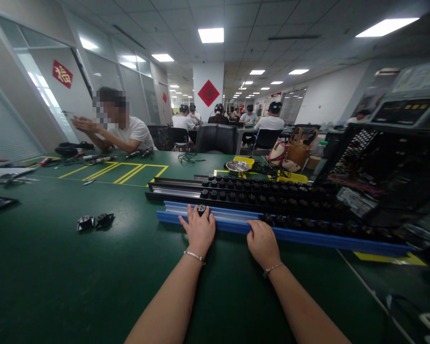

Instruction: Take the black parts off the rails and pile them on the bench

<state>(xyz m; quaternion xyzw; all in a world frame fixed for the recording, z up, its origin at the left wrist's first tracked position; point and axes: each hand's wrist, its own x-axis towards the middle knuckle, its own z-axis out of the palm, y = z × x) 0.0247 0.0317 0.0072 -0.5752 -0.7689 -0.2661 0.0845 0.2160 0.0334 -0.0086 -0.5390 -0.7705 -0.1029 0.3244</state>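
Note:
A long blue rail [232, 215] with a silvery channel lies across the green table in front of me. My left hand [199, 231] is over its left part, with fingertips on either side of a small black round part [201, 209] seated in the channel. Farther right, my right hand [263, 242] has its fingers curled over the rail's near edge, the thumb partly hidden. Several similar black parts [280, 220] sit in a row along the rail's right half. Two loose black pieces [85, 222] lie on the table to the left.
Behind the blue rail run black rails [175, 191] filled with black parts. A metal bowl [238, 166] and yellow trays [293, 177] stand beyond them. An open black case [383, 167] rises at the right. A person [129, 129] sits across the table, hands raised.

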